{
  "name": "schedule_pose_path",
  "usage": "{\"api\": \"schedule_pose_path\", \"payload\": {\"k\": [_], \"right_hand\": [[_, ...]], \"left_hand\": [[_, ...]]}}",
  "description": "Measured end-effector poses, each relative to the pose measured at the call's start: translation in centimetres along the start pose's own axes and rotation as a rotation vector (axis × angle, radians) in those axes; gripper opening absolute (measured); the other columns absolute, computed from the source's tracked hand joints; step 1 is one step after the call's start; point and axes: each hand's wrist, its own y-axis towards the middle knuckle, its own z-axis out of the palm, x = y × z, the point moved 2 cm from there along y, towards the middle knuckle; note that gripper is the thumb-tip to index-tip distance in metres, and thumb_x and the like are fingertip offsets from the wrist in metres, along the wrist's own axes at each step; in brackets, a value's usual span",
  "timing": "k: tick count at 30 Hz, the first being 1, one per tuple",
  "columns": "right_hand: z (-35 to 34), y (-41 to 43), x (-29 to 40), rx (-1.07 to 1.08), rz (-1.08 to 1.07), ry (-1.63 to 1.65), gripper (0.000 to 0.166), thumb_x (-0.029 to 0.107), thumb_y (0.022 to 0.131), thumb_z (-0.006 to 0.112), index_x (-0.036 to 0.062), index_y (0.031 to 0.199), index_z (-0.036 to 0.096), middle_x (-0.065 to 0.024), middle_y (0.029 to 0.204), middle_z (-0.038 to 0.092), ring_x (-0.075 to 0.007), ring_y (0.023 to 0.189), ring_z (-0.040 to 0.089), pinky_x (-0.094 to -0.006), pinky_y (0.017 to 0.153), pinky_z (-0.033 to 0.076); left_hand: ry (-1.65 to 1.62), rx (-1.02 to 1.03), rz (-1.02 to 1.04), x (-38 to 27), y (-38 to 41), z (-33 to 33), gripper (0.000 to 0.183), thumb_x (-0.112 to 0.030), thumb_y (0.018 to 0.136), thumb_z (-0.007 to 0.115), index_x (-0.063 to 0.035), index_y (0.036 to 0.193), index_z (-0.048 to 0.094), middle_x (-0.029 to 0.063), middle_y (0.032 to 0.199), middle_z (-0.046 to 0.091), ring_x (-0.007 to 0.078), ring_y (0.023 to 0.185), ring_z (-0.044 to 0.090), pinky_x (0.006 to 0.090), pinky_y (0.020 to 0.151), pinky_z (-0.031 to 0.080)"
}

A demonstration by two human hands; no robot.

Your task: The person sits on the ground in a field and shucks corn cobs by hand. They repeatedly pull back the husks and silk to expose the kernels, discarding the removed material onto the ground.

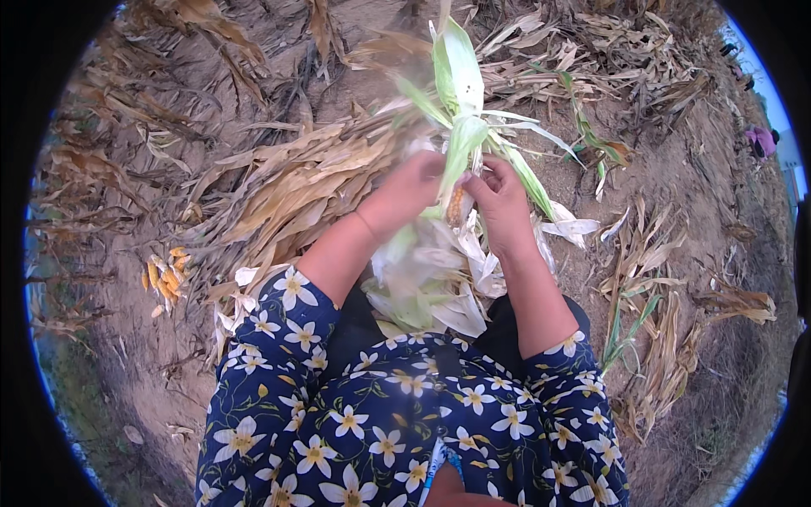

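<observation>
Both hands are on one ear of corn (455, 208), its yellow kernels showing at the lower end. Green husk leaves (466, 70) spread upward and sideways from it. My left hand (419, 180) grips the husk on the ear's left side, its fingertips partly hidden behind a leaf. On the other side, my right hand (497, 190) pinches the husk with bent thumb and fingers, close to the left fingertips. Below the hands, loose pale husks (437, 279) lie heaped between my legs. A blurred patch in the picture dims part of that heap.
Bare yellow corn ears (168, 279) lie piled on the soil at left. Dry cornstalks and leaves (298, 184) stretch across the ground ahead. More dry stalks (646, 342) lie at right, with a green plant (627, 336) among them. A person in pink (762, 141) is far off at right.
</observation>
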Motion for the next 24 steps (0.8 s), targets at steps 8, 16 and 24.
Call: {"api": "schedule_pose_path", "payload": {"k": [8, 16, 24], "right_hand": [[1.4, -1.4, 0.0, 0.092, -0.272, -0.324, 0.06, 0.023, 0.078, 0.074, -0.0022, 0.128, 0.05, -0.0186, 0.118, 0.061, -0.0265, 0.111, 0.059, -0.0364, 0.095, 0.044], [-0.9, -1.5, 3.6, -0.052, -0.26, -0.075, 0.025, 0.002, 0.083, 0.066, 0.0, 0.108, 0.064, -0.0077, 0.099, 0.067, -0.0122, 0.086, 0.062, -0.025, 0.076, 0.05], [-6.6, 0.6, 5.5, -0.212, -0.235, -0.004, 0.022, 0.014, 0.091, 0.062, 0.0032, 0.11, 0.062, -0.0056, 0.101, 0.066, -0.012, 0.09, 0.062, -0.0238, 0.078, 0.049]], "left_hand": [[-0.103, -0.011, 0.104, 0.2, 0.6, -1.4, 0.044, -0.024, 0.086, 0.07, -0.0042, 0.122, 0.056, 0.0049, 0.113, 0.06, 0.0162, 0.106, 0.053, 0.0308, 0.089, 0.045], [0.161, -0.041, 0.339, -0.5, 0.3, -3.4, 0.029, -0.017, 0.086, 0.069, -0.0041, 0.111, 0.063, 0.0009, 0.099, 0.064, 0.0096, 0.087, 0.056, 0.0264, 0.078, 0.048], [0.191, 0.068, 0.142, 2.4, 1.0, -7.1, 0.025, -0.012, 0.091, 0.057, -0.0032, 0.114, 0.062, 0.0057, 0.097, 0.066, 0.0094, 0.086, 0.061, 0.0246, 0.07, 0.05]]}}
